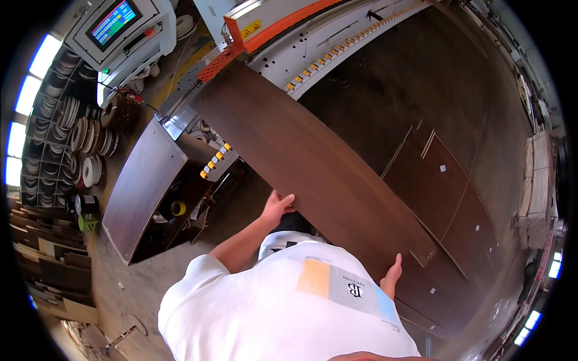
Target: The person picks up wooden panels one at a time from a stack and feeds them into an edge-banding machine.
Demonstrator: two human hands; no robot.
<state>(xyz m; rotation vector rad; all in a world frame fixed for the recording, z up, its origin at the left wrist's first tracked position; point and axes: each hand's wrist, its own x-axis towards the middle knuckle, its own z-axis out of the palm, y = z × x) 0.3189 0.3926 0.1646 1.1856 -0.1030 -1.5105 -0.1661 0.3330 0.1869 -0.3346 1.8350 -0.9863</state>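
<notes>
A long dark brown wood-grain board (pixel 307 156) runs from the machine at the upper left down to the lower right in front of me. My left hand (pixel 279 207) is closed on its near edge, thumb on top and the other fingers partly hidden. Further right, my right hand (pixel 392 277) holds the near edge by the board's end, its thumb raised and its fingers mostly out of sight. The board's far left end lies by a red perforated bracket (pixel 221 62) on the machine.
Beyond the board is a white machine bed with a row of yellow rollers (pixel 319 62). More brown panels (pixel 442 180) lie to the right. An open-sided cabinet (pixel 144 192) stands left, below a control screen (pixel 113 23). Edging rolls (pixel 93 171) fill a rack behind.
</notes>
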